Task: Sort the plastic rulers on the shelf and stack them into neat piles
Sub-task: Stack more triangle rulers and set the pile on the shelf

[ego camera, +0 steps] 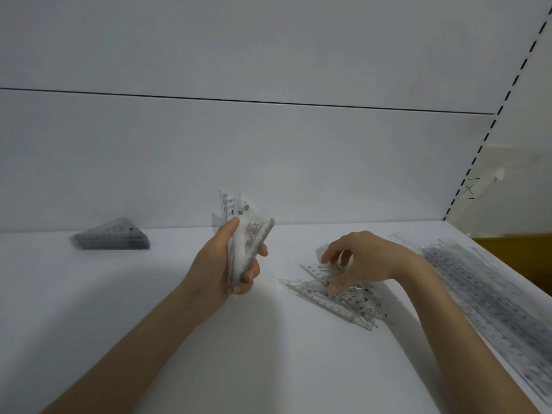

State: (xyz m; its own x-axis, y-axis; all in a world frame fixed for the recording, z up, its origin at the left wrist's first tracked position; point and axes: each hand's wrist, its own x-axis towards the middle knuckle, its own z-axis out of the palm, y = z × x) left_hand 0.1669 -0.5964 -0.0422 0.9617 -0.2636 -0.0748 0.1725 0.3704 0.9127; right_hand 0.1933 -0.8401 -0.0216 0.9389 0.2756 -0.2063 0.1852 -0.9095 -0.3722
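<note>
Gathering scattered pieces into one hand seems to be the step in progress, judging from how the things lie on the white shelf [119, 324]. The biggest group is the long pile of straight rulers [493, 294], which runs along the right edge of the shelf from the far right corner toward the front. It looks spread out and not very tidy, though blur hides the details. Next in size is a finished stack of set squares [113, 239] near the back edge on the left side, well apart from both hands. Smaller is the group of loose set squares [337, 297], lying flat and overlapping in the middle-right part of the shelf, near the straight rulers. Smallest is the bundle of set squares [248, 243], which stands almost upright above the middle of the shelf.

The left hand [221, 264] grips this bundle: its fingers [251, 273] are curled round one side and the thumb presses the other side. The right hand [367, 258] is over the loose set squares with its fingers bent and half spread. Its thumb tip [333, 288] touches the top piece, but I cannot tell if the hand already pinches it or only rests on it.

The next move, I think, calls for sliding one loose set square free, turning it to match the bundle and adding it there. The pieces are thin, smooth and clear, so they may slip or come up two together.
</note>
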